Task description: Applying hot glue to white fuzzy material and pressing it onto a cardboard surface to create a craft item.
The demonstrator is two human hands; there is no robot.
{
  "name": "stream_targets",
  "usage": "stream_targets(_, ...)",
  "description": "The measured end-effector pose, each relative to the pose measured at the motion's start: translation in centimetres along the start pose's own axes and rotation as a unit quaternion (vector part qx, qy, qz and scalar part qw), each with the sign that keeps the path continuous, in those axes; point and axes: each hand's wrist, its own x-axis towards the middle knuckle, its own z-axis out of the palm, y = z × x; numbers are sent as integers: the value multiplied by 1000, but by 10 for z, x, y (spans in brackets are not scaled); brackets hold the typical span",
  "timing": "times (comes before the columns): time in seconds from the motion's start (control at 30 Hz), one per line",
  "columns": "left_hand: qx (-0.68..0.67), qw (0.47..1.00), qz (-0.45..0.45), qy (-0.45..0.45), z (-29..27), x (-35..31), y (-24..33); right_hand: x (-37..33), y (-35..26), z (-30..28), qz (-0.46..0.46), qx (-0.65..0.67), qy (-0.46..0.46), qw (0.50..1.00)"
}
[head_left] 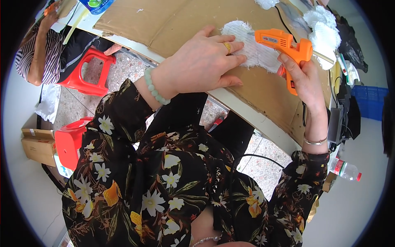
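In my right hand (306,80) is an orange glue gun (279,40), with my fingers wrapped round its handle. Its nozzle points left, at a white, ribbed, frayed-edged fabric piece (259,55) lying on a cardboard sheet (173,20). Whether the tip touches the fabric I cannot tell. A pale glue stick (323,57) juts from the back of the gun. My left hand (207,61) lies flat with its fingers spread, the fingertips on the left part of the fabric and the thumb over the cardboard.
More white fabric pieces (323,31) are heaped at the right, near a black plastic bag (354,51) and a blue crate (368,101). A clear bottle (347,170) is at lower right. Another person (41,61) sits at far left, by red stools (92,72). A black cord (259,156) crosses before me.
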Motion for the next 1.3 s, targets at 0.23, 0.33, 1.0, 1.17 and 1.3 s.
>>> stream_targets(0.23,-4,1000,5,23,9,0,-3,-5,4,-5,5,-3,-3,1000)
stream_targets(0.33,-21,999,24,27,30,6,-6,-12,15,-7,27,-12,11,1000)
stream_targets(1.0,-16,1000,5,3,11,2,-2,-17,7,-15,18,-18,-18,1000)
stream_targets(1.17,-6,999,15,32,12,1,-3,-13,-1,-13,20,-21,-28,999)
stream_targets(1.3,-11,999,17,31,13,1,-4,-10,1,-10,-1,-24,-19,1000)
